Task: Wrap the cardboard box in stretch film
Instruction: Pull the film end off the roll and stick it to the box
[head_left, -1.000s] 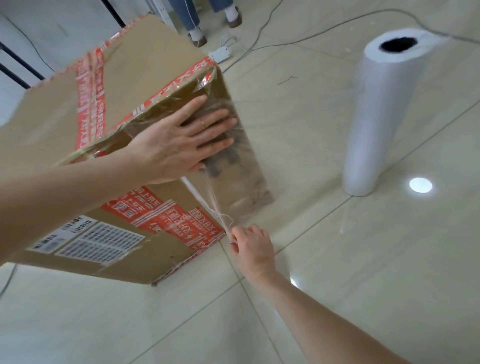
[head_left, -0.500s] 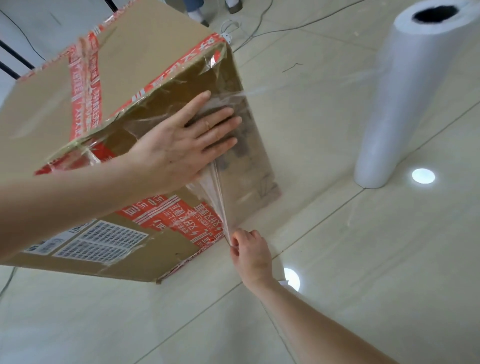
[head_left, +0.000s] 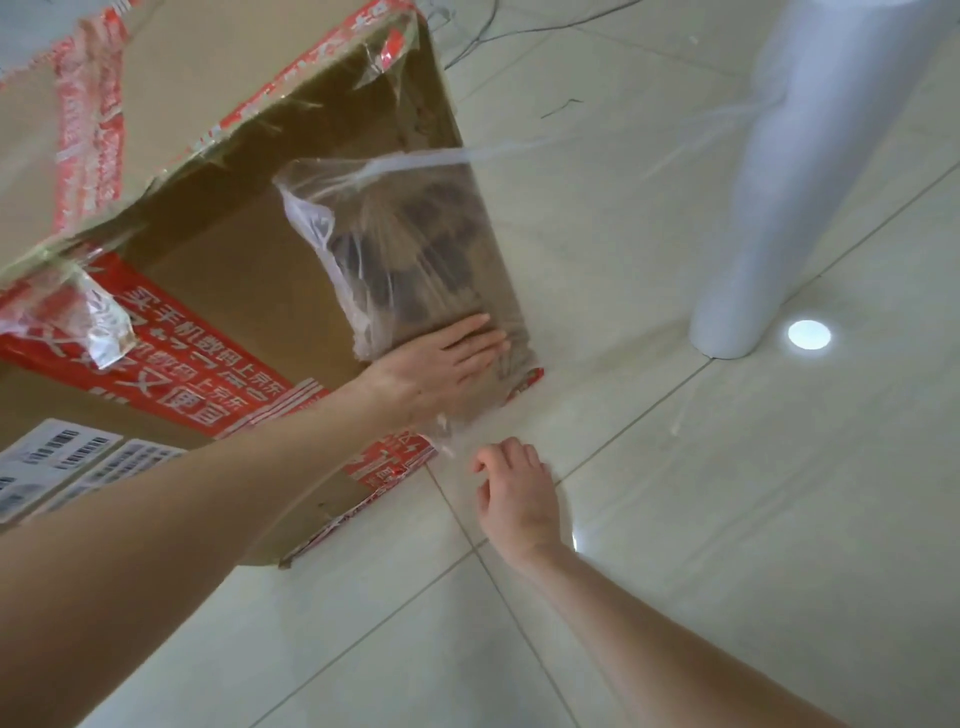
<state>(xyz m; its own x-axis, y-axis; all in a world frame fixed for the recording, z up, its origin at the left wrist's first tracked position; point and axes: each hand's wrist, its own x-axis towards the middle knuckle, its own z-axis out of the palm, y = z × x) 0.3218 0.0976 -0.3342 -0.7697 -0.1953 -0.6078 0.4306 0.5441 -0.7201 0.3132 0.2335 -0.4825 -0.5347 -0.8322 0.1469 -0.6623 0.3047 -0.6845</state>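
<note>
Both hands work at the near lower corner of the cardboard box (head_left: 249, 291), which sits tilted on the floor (head_left: 675, 571). Left hand (head_left: 441, 371) lies flat and open, pressing the stretch film (head_left: 415, 249) onto the box side; right hand (head_left: 517, 491) hovers just below, fingers loosely curled, seemingly gripping nothing. This looks like anchoring the film's starting end. Next the film must be drawn from the roll (head_left: 789, 182), standing well apart, around the box.
</note>
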